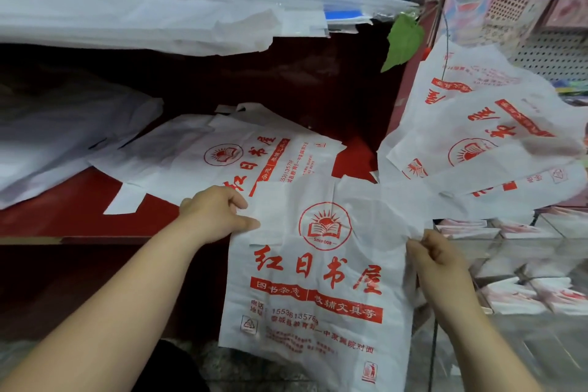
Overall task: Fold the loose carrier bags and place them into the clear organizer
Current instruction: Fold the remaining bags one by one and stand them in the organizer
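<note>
A white carrier bag (318,283) with red print hangs in front of me, its lower part below the shelf edge. My left hand (216,210) pinches its upper left edge. My right hand (436,254) pinches its upper right edge. Another printed bag (229,156) lies flat on the red shelf (63,210) behind it. Several more loose bags (483,137) are heaped at the right. The clear organizer (515,251) stands at the lower right, with folded bags (525,296) in its compartments.
Stacks of plain white bags (143,9) fill the upper shelf, and more (57,130) lie at the left of the red shelf. A green leaf (404,41) hangs by the red post. A perforated panel (550,54) stands at the far right.
</note>
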{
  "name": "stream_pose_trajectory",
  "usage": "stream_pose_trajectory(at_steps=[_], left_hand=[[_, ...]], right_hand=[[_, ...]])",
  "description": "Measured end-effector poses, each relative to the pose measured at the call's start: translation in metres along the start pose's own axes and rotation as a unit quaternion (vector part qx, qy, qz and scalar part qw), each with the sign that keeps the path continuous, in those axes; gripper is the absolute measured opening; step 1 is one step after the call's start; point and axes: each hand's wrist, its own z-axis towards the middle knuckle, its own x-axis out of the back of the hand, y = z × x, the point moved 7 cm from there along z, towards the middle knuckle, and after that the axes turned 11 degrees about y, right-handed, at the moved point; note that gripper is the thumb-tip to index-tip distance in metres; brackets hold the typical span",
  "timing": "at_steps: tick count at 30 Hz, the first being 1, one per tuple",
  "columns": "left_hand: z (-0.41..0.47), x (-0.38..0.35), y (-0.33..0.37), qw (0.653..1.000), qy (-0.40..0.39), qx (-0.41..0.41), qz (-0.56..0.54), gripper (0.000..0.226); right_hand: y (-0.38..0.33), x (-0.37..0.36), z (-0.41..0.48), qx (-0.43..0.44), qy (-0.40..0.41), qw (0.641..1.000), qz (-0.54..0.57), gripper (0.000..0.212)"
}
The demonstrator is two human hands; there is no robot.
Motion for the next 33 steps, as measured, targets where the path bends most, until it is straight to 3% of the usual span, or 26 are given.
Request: stream_pose_trajectory(at_steps=[3, 7, 13, 19, 26, 27, 29, 33], left_hand=[[-0.003, 0.003, 0.002, 0.999, 0.011, -0.011, 0.039, 0.026], [-0.007, 0.005, 0.005, 0.998, 0.040, -0.037, 0.041, 0.038], [-0.010, 0.017, 0.005, 0.985, 0.065, -0.057, -0.153, 0.028], [-0.011, 0.033, 0.013, 0.976, 0.064, -0.080, -0.193, 0.016], [-0.021, 0.051, 0.018, 0.956, -0.006, -0.082, -0.281, 0.016], [-0.024, 0.056, 0.020, 0.952, -0.014, -0.084, -0.295, 0.017], [-0.031, 0.070, 0.025, 0.942, -0.019, -0.098, -0.321, 0.021], [-0.052, 0.108, 0.044, 0.916, -0.019, -0.146, -0.372, 0.046]], right_hand=[[0.001, -0.001, -0.001, -0.008, -0.004, 1.000, 0.002, 0.014], [0.005, 0.000, 0.002, -0.007, 0.005, 1.000, -0.008, 0.013], [0.004, 0.000, 0.001, -0.013, -0.009, 1.000, 0.003, 0.015], [-0.002, 0.002, 0.003, -0.019, -0.018, 0.999, 0.023, 0.017], [-0.014, 0.010, -0.007, -0.059, -0.107, 0.984, 0.131, 0.007], [-0.020, 0.013, -0.009, -0.059, -0.111, 0.983, 0.137, 0.013], [-0.029, 0.020, -0.012, -0.046, -0.116, 0.981, 0.145, 0.054], [-0.064, 0.042, -0.017, -0.011, -0.106, 0.978, 0.179, 0.056]])
